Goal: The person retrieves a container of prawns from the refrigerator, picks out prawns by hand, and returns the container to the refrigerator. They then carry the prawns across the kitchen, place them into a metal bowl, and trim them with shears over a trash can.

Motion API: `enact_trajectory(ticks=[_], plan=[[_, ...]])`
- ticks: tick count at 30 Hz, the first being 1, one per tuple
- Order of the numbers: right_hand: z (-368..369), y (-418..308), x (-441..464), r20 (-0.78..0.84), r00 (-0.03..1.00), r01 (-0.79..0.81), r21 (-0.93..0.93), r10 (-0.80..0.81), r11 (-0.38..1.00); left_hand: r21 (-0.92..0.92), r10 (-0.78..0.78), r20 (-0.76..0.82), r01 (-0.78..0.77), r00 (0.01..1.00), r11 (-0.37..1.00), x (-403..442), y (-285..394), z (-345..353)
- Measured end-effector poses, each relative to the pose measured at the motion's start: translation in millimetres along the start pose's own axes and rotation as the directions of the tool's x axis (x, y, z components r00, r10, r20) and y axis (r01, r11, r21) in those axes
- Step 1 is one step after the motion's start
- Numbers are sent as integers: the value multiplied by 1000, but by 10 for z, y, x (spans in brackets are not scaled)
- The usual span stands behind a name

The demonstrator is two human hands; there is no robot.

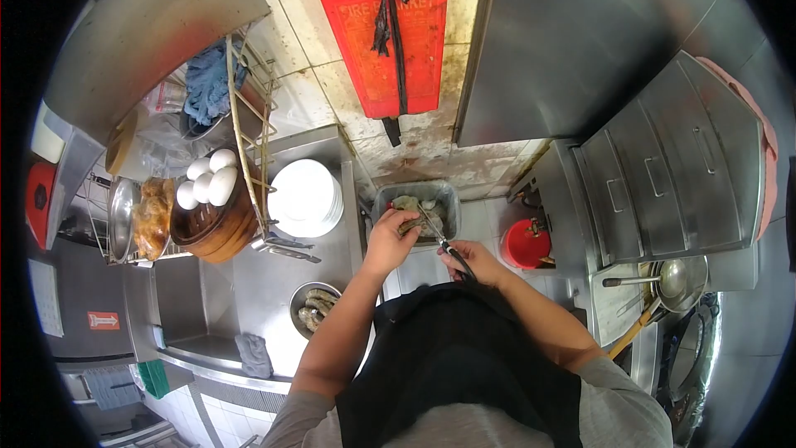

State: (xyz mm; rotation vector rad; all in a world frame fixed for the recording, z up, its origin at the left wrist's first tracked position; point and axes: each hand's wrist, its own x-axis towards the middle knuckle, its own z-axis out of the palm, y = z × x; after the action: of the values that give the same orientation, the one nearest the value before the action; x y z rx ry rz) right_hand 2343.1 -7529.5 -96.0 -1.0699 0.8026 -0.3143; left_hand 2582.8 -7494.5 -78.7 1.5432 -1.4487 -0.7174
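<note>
My left hand (pixel 391 241) is closed on a small greyish-brown piece, perhaps a shrimp, above a lined bin (pixel 455 199). My right hand (pixel 471 262) grips the black handles of a pair of scissors (pixel 448 249), whose metal blades point up and left toward the piece. Pale and greenish scraps (pixel 433 209) lie in the bin beneath. A metal bowl (pixel 296 311) holding several grey shrimp (pixel 315 307) stands on the steel counter, left of my left forearm.
White plates (pixel 305 198) are stacked on the counter. Eggs (pixel 222 186) sit on a bamboo steamer (pixel 217 236) at the left. A red bucket (pixel 524 245) is right of the bin. Steel drawers (pixel 655 178) and a ladle (pixel 672 279) are farther right. A grey cloth (pixel 253 354) lies by the counter's edge.
</note>
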Motion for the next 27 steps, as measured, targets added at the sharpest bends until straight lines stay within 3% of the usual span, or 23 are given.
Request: enact_trajectory(ticks=[10,11,12,13,15,16,18,19,21,25,27], plan=[[-47,94,-21,-40,999,-31,-11,31,999,24,-13,43,12,999,1000,39,-142,10],[-49,102,-16,-68,997,-25,19,26,1000,-67,-174,71,179,982,982,50,-185,10],[-53,112,-12,-96,995,-18,48,22,999,-152,-328,113,342,938,927,56,-249,11],[-67,119,-17,-96,995,-16,48,21,999,-151,-326,113,341,939,928,49,-377,15],[-123,121,-46,-153,987,-42,59,50,997,-391,-501,183,530,846,752,22,-655,-6],[-163,146,-57,-152,987,-40,59,49,997,-390,-501,182,529,846,753,3,-768,-23],[-243,216,-85,-183,983,-13,76,27,997,-645,-508,361,603,782,469,-57,-894,-85],[-286,254,-91,-180,984,0,46,8,999,-646,-509,358,601,783,470,-81,-911,-128],[-334,294,-120,-213,976,-22,58,34,998,-699,-571,378,629,729,340,-109,-869,-209],[-337,257,-196,-299,954,23,111,12,994,-780,-603,330,570,726,260,-181,-543,-358],[-363,265,-201,-301,954,27,92,2,995,-685,-626,288,613,724,393,-229,-365,-467]])
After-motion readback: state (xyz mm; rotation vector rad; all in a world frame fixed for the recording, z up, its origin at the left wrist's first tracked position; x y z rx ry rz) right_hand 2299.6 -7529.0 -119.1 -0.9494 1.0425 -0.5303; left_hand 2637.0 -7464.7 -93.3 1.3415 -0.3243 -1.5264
